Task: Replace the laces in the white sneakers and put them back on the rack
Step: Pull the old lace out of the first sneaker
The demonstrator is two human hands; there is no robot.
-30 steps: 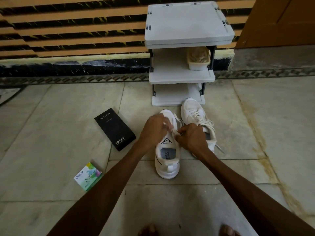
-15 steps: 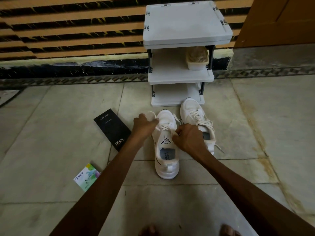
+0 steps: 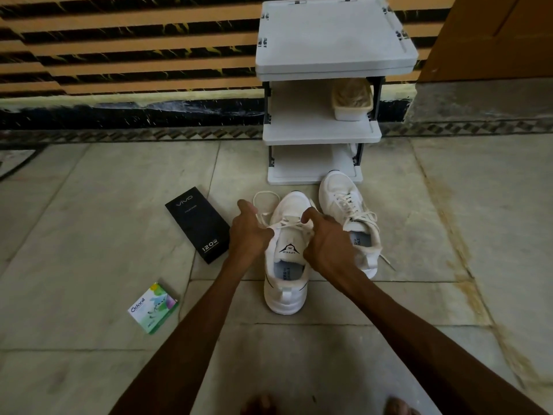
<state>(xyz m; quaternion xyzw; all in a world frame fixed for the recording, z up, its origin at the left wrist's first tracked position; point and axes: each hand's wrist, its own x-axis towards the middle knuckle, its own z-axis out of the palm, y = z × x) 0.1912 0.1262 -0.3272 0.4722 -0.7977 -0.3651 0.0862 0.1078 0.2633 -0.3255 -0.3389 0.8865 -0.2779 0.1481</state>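
The near sneaker is being dealt with now, heel toward the person, set on the floor a little in front of the rack. A lace is seen crossed through its eyelets, with a loose loop thrown out to the left of the toe. That lace is pinched by the left hand, its fingers curled beside the tongue. The right hand is pressed in at the other side of the lacing with its fingers curled. Whether lace or the shoe's edge is gripped there cannot be told, as the fingertips are hidden.

The far sneaker is already threaded top to bottom, its toe right at the rack's lowest shelf. Its ends are left trailing over the side and onto the tiles, so no bow can be made out.

By the look of it, well over half the job is done: one shoe laced, the second apparently threaded most of the way up. What is left, it would seem, is the snugging and tying — and then both shoes are to be lifted onto the rack, where only a small tub is seen on the middle shelf.

Off to the left, a black box and a green packet are lying on the tiles.
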